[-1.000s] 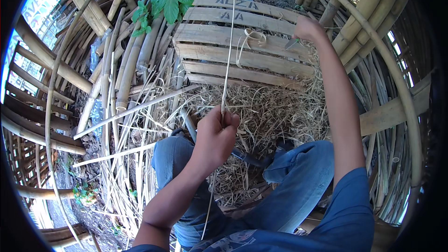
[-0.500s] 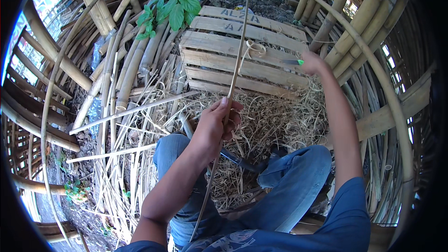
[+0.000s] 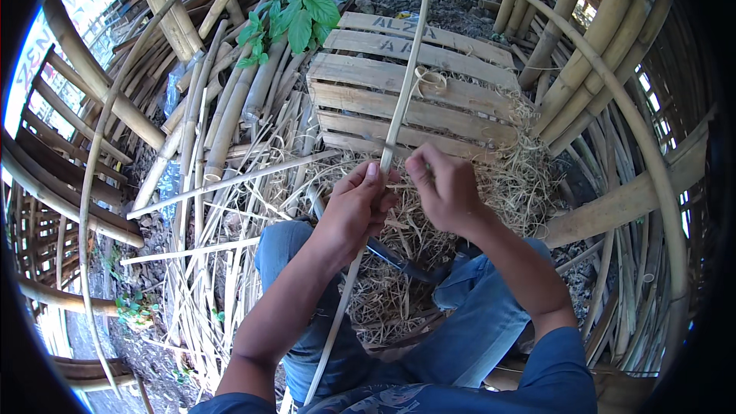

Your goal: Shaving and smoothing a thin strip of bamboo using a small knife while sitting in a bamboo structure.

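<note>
A long, thin bamboo strip (image 3: 406,96) stands tilted in front of me, from the top edge down across my lap. My left hand (image 3: 359,198) is closed round it near mid-length, thumb on top. Close by on the right, my right hand (image 3: 448,188) is curled into a fist round a knife, whose handle is hidden by the fingers. The thin dark knife blade (image 3: 377,141) lies across the strip just above my left thumb. Beyond the hands is a slatted wooden crate (image 3: 360,96), with a curled shaving (image 3: 432,80) on its slats.
Pale shavings (image 3: 506,192) cover the ground round the crate and my legs. Split bamboo pieces (image 3: 192,276) and thick poles (image 3: 230,119) lie at left, beside a green leafy plant (image 3: 295,19). Bamboo poles (image 3: 598,61) stand along the right.
My right hand has come in from the far right of the crate to the strip, bringing the knife blade against it. The strip's pale face now shows; my left hand still holds it.
</note>
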`<state>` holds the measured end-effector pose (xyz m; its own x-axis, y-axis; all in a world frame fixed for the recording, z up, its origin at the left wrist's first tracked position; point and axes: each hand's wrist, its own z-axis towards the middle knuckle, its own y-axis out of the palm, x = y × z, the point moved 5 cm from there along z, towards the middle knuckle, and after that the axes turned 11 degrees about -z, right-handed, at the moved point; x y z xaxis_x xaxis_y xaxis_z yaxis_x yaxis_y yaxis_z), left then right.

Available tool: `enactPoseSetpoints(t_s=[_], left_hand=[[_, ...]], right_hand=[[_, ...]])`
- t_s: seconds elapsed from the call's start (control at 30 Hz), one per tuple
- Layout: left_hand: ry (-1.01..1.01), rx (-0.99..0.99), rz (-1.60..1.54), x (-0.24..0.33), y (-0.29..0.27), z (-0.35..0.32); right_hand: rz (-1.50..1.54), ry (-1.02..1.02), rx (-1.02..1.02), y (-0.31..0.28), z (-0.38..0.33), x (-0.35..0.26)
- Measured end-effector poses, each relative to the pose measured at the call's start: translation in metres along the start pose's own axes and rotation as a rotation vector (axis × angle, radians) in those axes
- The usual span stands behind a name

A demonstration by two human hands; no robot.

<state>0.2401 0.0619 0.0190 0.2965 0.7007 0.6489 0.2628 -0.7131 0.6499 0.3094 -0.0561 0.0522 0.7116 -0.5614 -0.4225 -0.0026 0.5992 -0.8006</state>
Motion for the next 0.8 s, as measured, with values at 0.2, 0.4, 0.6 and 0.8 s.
enactPoseSetpoints(t_s=[0.2,0.4,0.6,0.8], left_hand=[[0.168,0.042,0.141,-0.01,-0.001,0.003],[0.109,0.055,0.193,-0.012,0.001,-0.003],[0.113,0.09,0.209,-0.014,-0.006,0.0],[0.131,0.07,0.22,-0.008,0.0,-0.004]], right_hand=[[-0.211,-0.227,0.064,0.012,-0.002,-0.008],[-0.367,-0.223,0.106,0.011,0.006,0.009],[-0.21,-0.331,0.147,0.02,-0.01,-0.003],[-0.339,-0.425,0.258,0.014,-0.004,0.003]])
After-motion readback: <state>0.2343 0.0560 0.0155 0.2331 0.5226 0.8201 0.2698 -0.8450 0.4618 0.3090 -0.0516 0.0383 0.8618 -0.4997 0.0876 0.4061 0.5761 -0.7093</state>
